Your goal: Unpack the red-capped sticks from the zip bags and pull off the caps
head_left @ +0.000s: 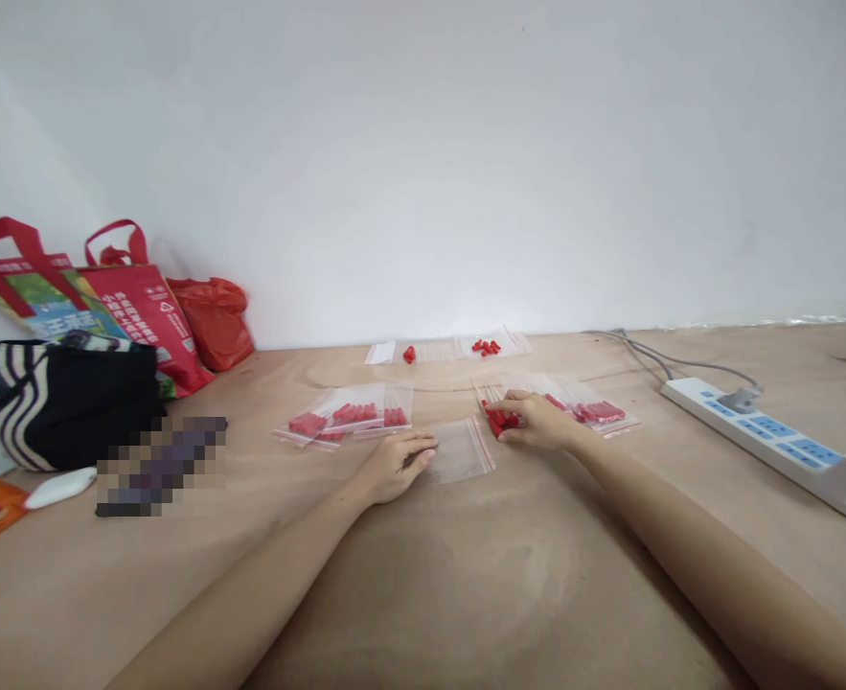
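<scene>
My left hand rests on the wooden table, its fingers curled over the left edge of an empty clear zip bag. My right hand lies just right of that bag, its fingertips pinched among a small heap of red pieces. Behind my left hand lie several clear bags holding red pieces. More filled bags lie to the right of my right hand.
At the wall lie more clear bags with a few loose red pieces. A white power strip with its cable runs along the right. Red shopping bags, a striped black bag and a white object crowd the left.
</scene>
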### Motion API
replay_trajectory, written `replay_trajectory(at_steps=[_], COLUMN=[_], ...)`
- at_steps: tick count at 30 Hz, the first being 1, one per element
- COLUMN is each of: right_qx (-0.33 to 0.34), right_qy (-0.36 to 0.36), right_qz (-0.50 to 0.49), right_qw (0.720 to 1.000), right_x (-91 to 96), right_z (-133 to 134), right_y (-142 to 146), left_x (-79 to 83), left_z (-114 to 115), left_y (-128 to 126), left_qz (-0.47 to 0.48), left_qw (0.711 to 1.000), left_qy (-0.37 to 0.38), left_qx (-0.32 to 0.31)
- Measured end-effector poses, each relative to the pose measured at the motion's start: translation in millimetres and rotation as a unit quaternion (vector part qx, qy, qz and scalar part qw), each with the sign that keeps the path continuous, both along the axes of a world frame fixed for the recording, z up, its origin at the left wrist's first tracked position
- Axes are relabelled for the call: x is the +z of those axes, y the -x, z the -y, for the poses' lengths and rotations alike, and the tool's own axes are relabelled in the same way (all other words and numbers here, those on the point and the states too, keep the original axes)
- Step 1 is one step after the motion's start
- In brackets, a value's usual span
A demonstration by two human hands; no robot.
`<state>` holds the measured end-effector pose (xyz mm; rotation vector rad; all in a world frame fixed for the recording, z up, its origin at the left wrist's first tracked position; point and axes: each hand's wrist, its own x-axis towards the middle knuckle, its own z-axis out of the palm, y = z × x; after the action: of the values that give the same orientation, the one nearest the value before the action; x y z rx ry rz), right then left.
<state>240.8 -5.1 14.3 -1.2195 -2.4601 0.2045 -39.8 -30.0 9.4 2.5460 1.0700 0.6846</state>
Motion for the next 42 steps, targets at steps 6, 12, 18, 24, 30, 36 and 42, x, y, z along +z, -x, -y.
replay_trajectory(at_steps=[6,12,18,24,30,36,42], right_qx=[-0.061,-0.034,-0.054,-0.031,-0.095,-0.234,-0.317], right_qy=[-0.089,-0.082,-0.065,-0.077,-0.035,-0.001,0.003], right_qz=[0.007,0.021,0.01,0.006,-0.065,0.002,0.027], right_qw=[0.994,0.996,0.996,0.997,0.993,0.972,0.948], right_x=[-11.1,-16.6,-15.5,-14.6,-12.3,-5.7,-1.1], right_z=[4.4,4.8,5.1,7.5,3.7,-2.0,-13.2], right_y=[18.4,26.8,28.6,29.5,40.5,60.2,71.0], left_x=[-0.5,0.8,1.3,1.3,2.2,-0.1,3.3], left_z=[0.2,2.4,2.3,2.4,1.9,1.8,5.7], left_y=[0.0,-0.3,-0.6,-0.9,-0.6,0.0,-3.5], left_qz=[-0.005,-0.006,-0.009,-0.01,-0.008,-0.02,-0.034], left_qw=[1.0,1.0,1.0,1.0,1.0,1.0,0.998], left_qy=[0.0,-0.003,-0.004,0.0,-0.002,-0.014,-0.038], left_qx=[0.002,0.003,0.005,0.007,0.003,0.013,0.041])
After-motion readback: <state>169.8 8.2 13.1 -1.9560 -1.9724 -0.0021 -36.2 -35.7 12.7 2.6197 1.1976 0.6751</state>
